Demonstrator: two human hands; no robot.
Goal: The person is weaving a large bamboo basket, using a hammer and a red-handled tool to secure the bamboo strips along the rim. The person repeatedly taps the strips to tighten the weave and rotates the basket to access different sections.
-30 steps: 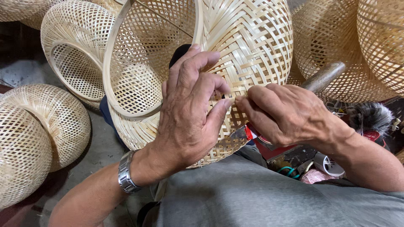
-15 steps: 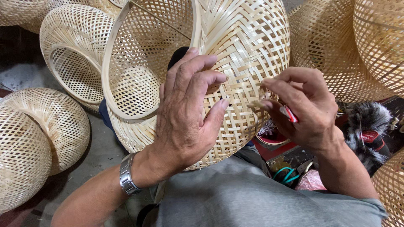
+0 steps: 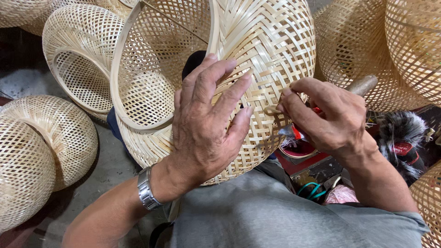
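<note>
A large woven bamboo basket point(image 3: 257, 41) rests on my lap, its open mouth turned left. My left hand point(image 3: 206, 124) lies flat against its woven side with fingers spread, steadying it; a metal watch is on that wrist. My right hand point(image 3: 326, 115) is closed at the basket's right edge, pinching a thin bamboo strip point(image 3: 272, 110) between thumb and finger. A small red-handled tool point(image 3: 294, 132) shows under that palm, held in the same hand.
More woven baskets surround me: two at the left point(image 3: 41, 147), one behind point(image 3: 73, 59), several at the right point(image 3: 409, 50). A red box with clutter point(image 3: 303, 158), a dark brush point(image 3: 402, 133) and a wooden handle point(image 3: 363, 85) lie at right. Grey floor point(image 3: 101, 174) shows below left.
My right hand moved up and right along the basket's edge, then came back a little toward the weave, now pinching a strip. The left hand stayed pressed on the basket.
</note>
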